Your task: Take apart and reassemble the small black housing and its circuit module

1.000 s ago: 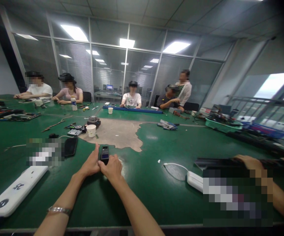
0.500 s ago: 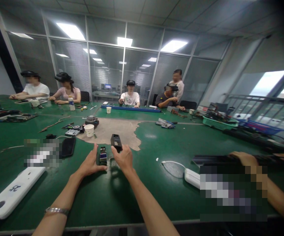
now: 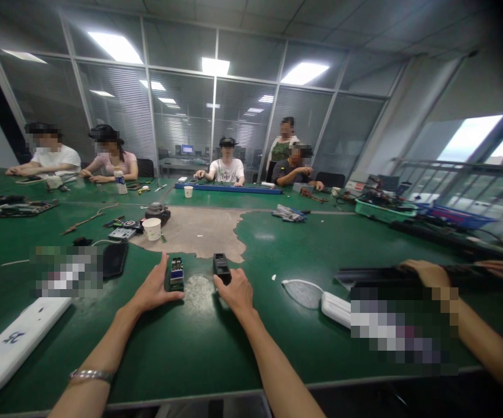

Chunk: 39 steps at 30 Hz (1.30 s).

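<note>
My right hand (image 3: 236, 290) grips a black rectangular plastic casing (image 3: 221, 267) between thumb and fingers, just above or on the green tabletop; I cannot tell whether it touches. To its left a small bare circuit board assembly (image 3: 176, 275), with a blue and silver part in its middle, rests on the table. My left hand (image 3: 153, 290) lies around the near left side of that board, thumb and fingers spread wide. Whether the left fingers touch the board is unclear. A gap of worn tabletop separates the board from the casing.
Ahead stand a paper cup (image 3: 151, 229) and loose electronic parts (image 3: 123, 233). A black phone (image 3: 115, 259) and white power strip (image 3: 20, 342) are at left. On the right, a co-worker's hand (image 3: 428, 273) rests on a long black part (image 3: 365, 276).
My right hand has carried the black casing rightward and lower, away from the circuit board. My left hand keeps its place by the board. The view has shifted slightly.
</note>
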Each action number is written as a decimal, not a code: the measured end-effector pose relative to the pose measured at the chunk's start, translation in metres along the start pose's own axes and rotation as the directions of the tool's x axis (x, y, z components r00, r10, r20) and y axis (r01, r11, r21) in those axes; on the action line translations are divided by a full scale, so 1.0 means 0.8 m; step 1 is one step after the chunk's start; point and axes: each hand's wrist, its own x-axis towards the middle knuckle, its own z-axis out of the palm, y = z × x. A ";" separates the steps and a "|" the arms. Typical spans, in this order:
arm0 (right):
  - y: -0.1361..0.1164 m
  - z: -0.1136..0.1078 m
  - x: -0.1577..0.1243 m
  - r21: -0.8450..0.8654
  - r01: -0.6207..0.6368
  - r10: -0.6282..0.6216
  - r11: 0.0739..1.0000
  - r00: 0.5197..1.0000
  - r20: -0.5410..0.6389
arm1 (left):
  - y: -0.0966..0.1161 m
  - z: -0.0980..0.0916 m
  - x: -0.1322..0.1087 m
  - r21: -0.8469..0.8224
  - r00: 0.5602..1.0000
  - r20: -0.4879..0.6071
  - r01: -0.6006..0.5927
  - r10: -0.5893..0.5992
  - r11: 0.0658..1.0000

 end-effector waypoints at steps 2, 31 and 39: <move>0.001 -0.002 -0.002 -0.024 -0.003 0.003 1.000 1.000 0.028 | 0.001 -0.001 0.000 0.005 1.000 0.004 -0.001 0.001 1.000; -0.077 -0.008 -0.001 0.153 0.121 -0.118 0.981 0.993 -0.030 | -0.007 0.005 -0.001 -0.040 0.999 -0.047 -0.028 0.026 0.999; -0.139 0.014 -0.009 0.149 0.115 -0.123 0.982 0.991 0.051 | -0.008 0.008 -0.002 -0.079 0.997 -0.062 -0.049 0.044 0.996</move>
